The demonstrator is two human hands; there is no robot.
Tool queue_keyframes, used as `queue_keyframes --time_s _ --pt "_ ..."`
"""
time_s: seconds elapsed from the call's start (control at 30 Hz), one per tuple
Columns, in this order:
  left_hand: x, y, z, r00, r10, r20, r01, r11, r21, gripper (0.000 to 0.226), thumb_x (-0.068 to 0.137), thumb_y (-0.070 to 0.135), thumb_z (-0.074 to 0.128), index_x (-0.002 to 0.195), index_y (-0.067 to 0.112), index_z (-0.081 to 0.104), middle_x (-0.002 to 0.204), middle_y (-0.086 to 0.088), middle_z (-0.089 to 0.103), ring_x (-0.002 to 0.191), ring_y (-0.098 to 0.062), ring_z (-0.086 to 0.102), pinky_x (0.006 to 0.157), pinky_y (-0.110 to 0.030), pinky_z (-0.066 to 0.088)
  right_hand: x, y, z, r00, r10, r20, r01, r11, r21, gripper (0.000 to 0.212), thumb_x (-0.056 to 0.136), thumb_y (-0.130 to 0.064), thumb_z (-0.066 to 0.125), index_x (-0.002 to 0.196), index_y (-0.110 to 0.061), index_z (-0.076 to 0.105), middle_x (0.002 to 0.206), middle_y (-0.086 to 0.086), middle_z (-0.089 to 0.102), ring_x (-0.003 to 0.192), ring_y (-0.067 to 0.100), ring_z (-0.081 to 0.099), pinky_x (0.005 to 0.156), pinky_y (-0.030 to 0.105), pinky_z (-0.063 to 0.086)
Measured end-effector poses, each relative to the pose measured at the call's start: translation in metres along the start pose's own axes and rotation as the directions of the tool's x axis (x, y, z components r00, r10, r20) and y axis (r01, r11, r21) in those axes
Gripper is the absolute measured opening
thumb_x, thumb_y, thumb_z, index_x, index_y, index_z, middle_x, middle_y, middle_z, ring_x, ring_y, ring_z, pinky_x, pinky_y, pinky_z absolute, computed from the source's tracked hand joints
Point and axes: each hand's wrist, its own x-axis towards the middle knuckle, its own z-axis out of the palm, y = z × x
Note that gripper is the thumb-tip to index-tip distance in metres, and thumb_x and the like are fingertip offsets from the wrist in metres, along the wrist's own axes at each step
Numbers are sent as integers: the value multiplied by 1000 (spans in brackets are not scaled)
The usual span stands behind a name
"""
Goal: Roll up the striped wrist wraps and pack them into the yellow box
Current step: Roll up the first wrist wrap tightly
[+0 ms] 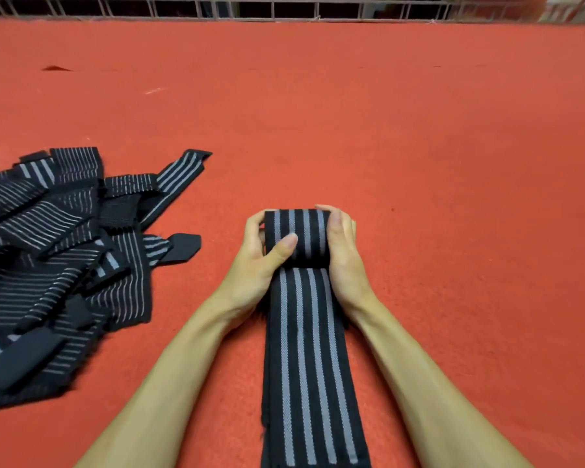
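Note:
A black wrist wrap with grey stripes (pixel 309 359) lies lengthwise on the red carpet, its far end wound into a roll (pixel 306 236). My left hand (pixel 260 261) grips the roll's left end, thumb laid across the stripes. My right hand (pixel 343 248) grips the right end, fingers curled over the top. The flat tail runs toward me and off the bottom edge. No yellow box is in view.
A heap of several loose striped wraps (pixel 54 265) covers the carpet at the left. The red carpet (pixel 419 146) stretches far and to the right. A white wire railing (pixel 284 8) runs along the back edge.

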Motion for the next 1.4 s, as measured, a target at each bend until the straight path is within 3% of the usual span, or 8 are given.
queue_keyframes --time_s 0.13,0.27,0.43,0.6,0.8,0.97,1.27,1.4 --pt "0 1 -7 989 148 27 -149 988 39 49 83 12 64 124 25 40 115 -7 54 99 -7 58 85 -19 48 1 1 1 999 29 42 -28 999 -35 63 87 -64 24 122 -19 50 115 -5 45 105 -10 43 101 18 35" --pt "-1 3 -9 975 216 49 -218 974 56 51 81 -4 63 118 27 45 106 -1 54 88 -7 56 81 -23 50 4 3 3 999 21 40 -20 1000 -23 55 87 -74 33 114 -31 55 121 -1 55 119 9 51 105 31 39" --pt "-5 5 -6 978 210 -7 -206 967 152 53 79 4 64 106 48 53 119 -18 43 88 -23 52 75 -33 48 1 -4 2 996 61 58 -65 995 72 39 86 -63 46 100 -27 50 100 -6 59 92 4 57 88 29 47" --pt "-12 11 7 981 194 5 -189 950 249 53 69 37 72 110 59 47 119 10 38 124 -20 44 104 -31 43 0 -5 -2 996 82 28 -86 970 226 23 88 -34 59 104 -20 50 97 -2 56 79 0 57 73 19 47" --pt "-6 9 4 999 -18 -44 17 999 -28 76 67 74 66 129 38 42 135 -6 52 121 -13 56 107 -38 42 -6 -7 -2 992 -31 123 -9 949 316 42 74 -16 52 114 -24 45 111 -2 51 92 10 55 82 29 46" --pt "-10 11 7 995 -95 -30 92 990 -103 54 82 54 62 121 21 44 125 -6 63 115 -16 62 106 -43 43 -9 -8 -3 987 -119 105 82 949 304 76 69 -10 52 138 -30 30 126 -2 43 91 5 55 85 28 47" --pt "-7 11 -4 999 -18 36 21 997 -73 65 80 28 73 135 16 42 115 -4 64 109 -19 63 91 -31 52 -6 -2 2 994 61 85 -76 980 185 63 73 -80 57 127 -49 48 139 12 45 132 27 45 111 54 34" --pt "-5 7 -9 995 89 34 -90 996 18 64 74 30 76 130 29 46 114 -3 62 111 -23 58 92 -34 51 -4 0 3 990 104 91 -119 976 182 76 75 -83 50 126 -27 53 134 11 54 126 28 53 107 54 39"
